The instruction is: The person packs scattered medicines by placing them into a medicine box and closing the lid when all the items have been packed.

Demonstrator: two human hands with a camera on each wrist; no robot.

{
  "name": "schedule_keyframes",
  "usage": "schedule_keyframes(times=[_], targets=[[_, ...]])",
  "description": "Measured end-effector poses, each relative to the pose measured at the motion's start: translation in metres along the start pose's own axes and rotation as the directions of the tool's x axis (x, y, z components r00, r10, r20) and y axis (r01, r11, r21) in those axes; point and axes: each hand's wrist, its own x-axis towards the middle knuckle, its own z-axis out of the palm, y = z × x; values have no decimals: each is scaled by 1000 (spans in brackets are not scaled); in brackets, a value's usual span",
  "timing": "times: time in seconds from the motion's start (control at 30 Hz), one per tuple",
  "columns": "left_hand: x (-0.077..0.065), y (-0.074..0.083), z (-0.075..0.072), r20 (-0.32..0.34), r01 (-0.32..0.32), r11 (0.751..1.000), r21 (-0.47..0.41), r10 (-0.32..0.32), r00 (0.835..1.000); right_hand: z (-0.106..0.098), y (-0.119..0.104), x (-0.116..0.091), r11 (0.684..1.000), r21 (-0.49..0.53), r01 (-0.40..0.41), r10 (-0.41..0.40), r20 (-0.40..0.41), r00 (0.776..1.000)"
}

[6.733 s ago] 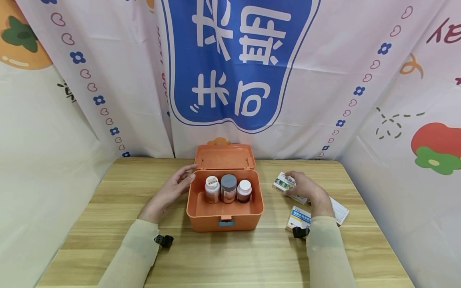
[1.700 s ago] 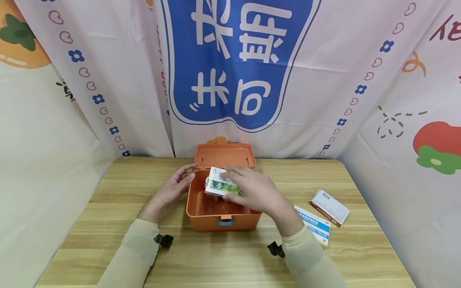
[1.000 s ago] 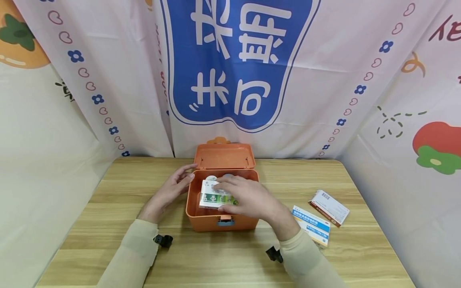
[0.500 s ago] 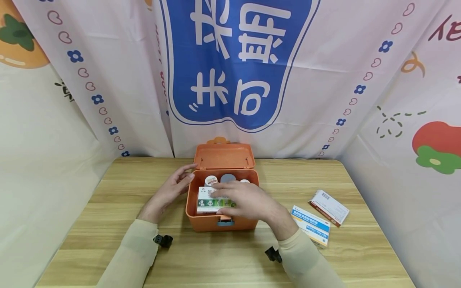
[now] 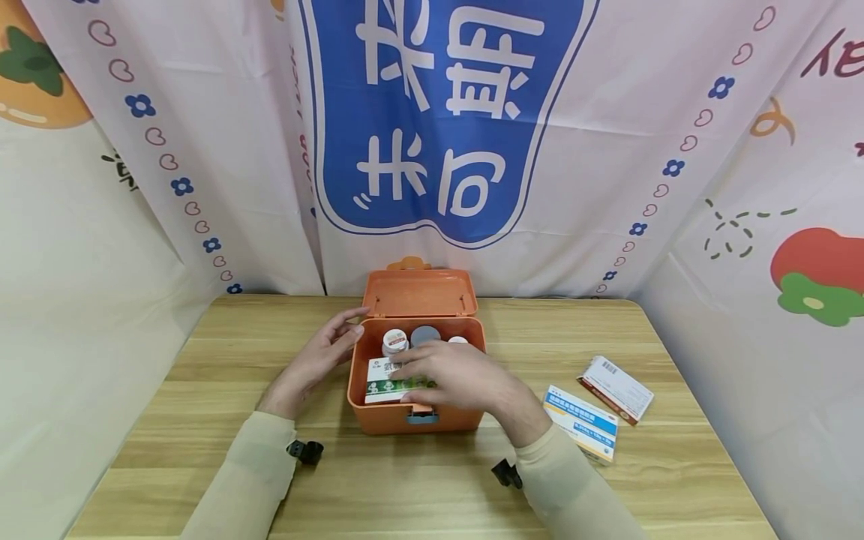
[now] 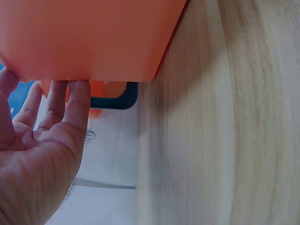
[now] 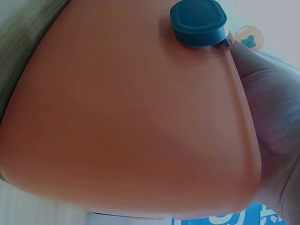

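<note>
An orange plastic case (image 5: pixel 388 421) stands with its lid (image 5: pixel 420 292) tipped back. My right hand (image 5: pixel 466 375) reaches over the front rim, holding a white and green medicine box (image 5: pixel 379 385) between thumb and fingers. This box lies inside at the front, its right part hidden under the hand. Behind it stand a white-capped bottle (image 5: pixel 394 341), a grey-capped bottle (image 5: pixel 425 334) and a smaller white-capped bottle (image 5: pixel 457 340), partly covered. My left hand (image 5: pixel 334 345) touches the case's rear left corner; in the left wrist view its fingers (image 6: pixel 55 105) extend nearly straight along the wall.
Right of the case, a blue and white medicine box (image 5: pixel 582 425) and a white box with a reddish-brown side (image 5: pixel 616 386) lie on the wooden table (image 5: pixel 418 487). A teal latch (image 5: pixel 422 418) sits on the case's front. A printed curtain (image 5: pixel 594 150) hangs behind the table.
My right hand has taken the white and green medicine box from the table's right side into the case, lowering it toward the front and uncovering the bottle caps. My left hand stays put.
</note>
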Motion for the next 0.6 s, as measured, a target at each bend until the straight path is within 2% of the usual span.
schedule_keyframes(times=[0.3,0.6], targets=[[-1,0,-1,3,2,1000,-6,-1,1000,-2,-6,10,1000,-20,10,-10,34,999],[-1,1,-1,2,2,1000,11,-2,1000,0,-10,17,998,-58,27,-25,35,999]])
